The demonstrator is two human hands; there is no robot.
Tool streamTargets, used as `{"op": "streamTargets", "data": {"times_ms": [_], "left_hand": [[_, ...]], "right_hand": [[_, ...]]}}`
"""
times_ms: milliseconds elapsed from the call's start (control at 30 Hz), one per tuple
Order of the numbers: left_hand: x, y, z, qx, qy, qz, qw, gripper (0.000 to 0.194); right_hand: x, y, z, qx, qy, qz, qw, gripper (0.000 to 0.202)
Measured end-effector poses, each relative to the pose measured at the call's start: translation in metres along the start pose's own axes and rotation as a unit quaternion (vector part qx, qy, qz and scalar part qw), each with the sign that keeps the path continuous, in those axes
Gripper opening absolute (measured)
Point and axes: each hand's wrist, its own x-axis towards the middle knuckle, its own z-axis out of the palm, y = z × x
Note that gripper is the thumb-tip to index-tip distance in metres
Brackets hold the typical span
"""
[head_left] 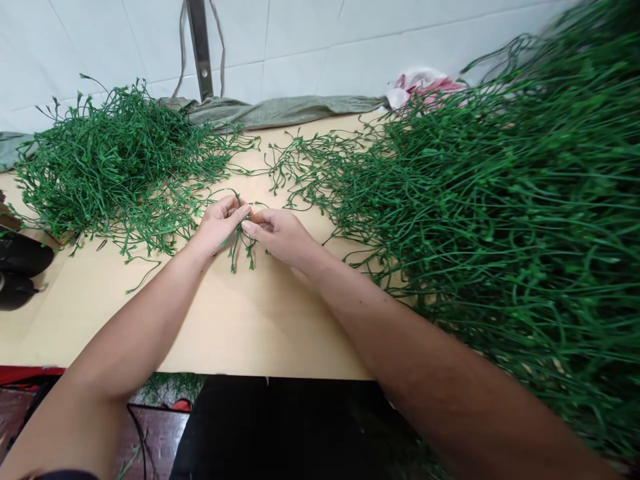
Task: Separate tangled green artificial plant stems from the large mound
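Observation:
My left hand [219, 223] and my right hand [280, 233] meet over the middle of a light wooden table [240, 320]. Between their fingertips they pinch a small green plastic stem sprig [243, 248], whose ends hang down below the fingers. A loose heap of the same green stems [107, 167] lies to the left of my left hand. A much larger mass of long green stems [500, 220] fills the right side, close to my right forearm.
A grey-green cloth [280, 110] lies along the table's back edge against a white tiled wall. A pink and white rag [423, 85] sits behind the big pile. Black objects [20, 260] rest at the table's left edge. A metal post [200, 47] stands at the back.

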Motion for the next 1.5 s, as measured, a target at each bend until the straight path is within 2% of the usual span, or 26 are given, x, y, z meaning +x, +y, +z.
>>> {"op": "streamTargets", "data": {"times_ms": [100, 200, 333, 500, 667, 767, 867, 1033, 1233, 1500], "left_hand": [[-0.001, 0.001, 0.001, -0.016, -0.003, -0.001, 1.000, 0.022], [-0.004, 0.003, 0.002, -0.034, -0.012, -0.004, 0.999, 0.023], [-0.005, 0.003, 0.003, -0.049, -0.023, -0.010, 0.998, 0.021], [-0.005, 0.006, 0.003, -0.043, -0.002, -0.022, 0.999, 0.017], [-0.006, 0.009, 0.002, -0.042, -0.002, -0.028, 0.999, 0.017], [-0.006, 0.008, 0.001, -0.045, -0.008, -0.026, 0.999, 0.016], [-0.006, 0.007, -0.001, -0.049, -0.007, -0.021, 0.999, 0.016], [-0.006, 0.008, 0.000, -0.054, -0.006, -0.026, 0.998, 0.018], [-0.006, 0.007, 0.000, -0.045, 0.005, -0.020, 0.999, 0.021], [-0.002, 0.006, -0.002, -0.044, 0.034, -0.026, 0.998, 0.022]], "right_hand": [[-0.002, -0.006, -0.001, 0.033, -0.029, 0.016, 0.999, 0.019], [-0.004, -0.013, -0.005, 0.074, -0.021, 0.055, 0.996, 0.017], [-0.005, -0.016, -0.010, 0.122, -0.021, 0.073, 0.990, 0.020], [-0.004, -0.013, -0.014, 0.180, -0.029, 0.105, 0.978, 0.023], [-0.005, -0.014, -0.018, 0.254, -0.097, 0.135, 0.953, 0.036], [-0.005, -0.014, -0.021, 0.281, -0.112, 0.151, 0.941, 0.043], [-0.004, -0.014, -0.023, 0.263, -0.106, 0.158, 0.946, 0.039], [-0.006, -0.014, -0.017, 0.157, -0.077, 0.152, 0.973, 0.024], [-0.008, -0.019, -0.011, 0.123, -0.017, 0.141, 0.982, 0.025], [-0.005, -0.018, -0.023, 0.108, -0.045, 0.124, 0.985, 0.028]]}}
